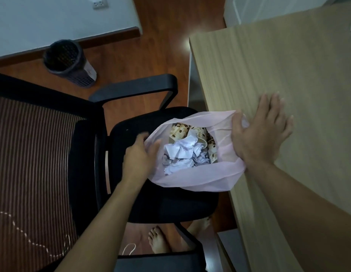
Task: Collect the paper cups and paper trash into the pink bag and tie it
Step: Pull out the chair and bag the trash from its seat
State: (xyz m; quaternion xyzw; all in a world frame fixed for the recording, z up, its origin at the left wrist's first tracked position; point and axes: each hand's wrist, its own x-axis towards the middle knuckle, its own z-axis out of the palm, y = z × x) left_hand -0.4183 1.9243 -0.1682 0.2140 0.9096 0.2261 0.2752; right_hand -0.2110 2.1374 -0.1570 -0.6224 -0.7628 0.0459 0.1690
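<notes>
The pink bag (200, 179) stands open on the black chair seat (129, 130), against the edge of the wooden table (288, 65). Inside it lie paper cups (179, 132) with a coffee-bean print and crumpled white paper (182, 152). My left hand (139, 154) holds the bag's left rim, fingers curled over it and a little blurred. My right hand (261, 132) lies flat on the table edge with its fingers spread and straight. Its thumb presses the bag's right rim, with a small pale bit showing under it.
A black mesh waste bin (68, 63) stands on the wooden floor at the upper left. The chair's armrest (135, 87) curves above the seat, and its striped backrest fills the left side. Bare feet (157, 240) show below the seat.
</notes>
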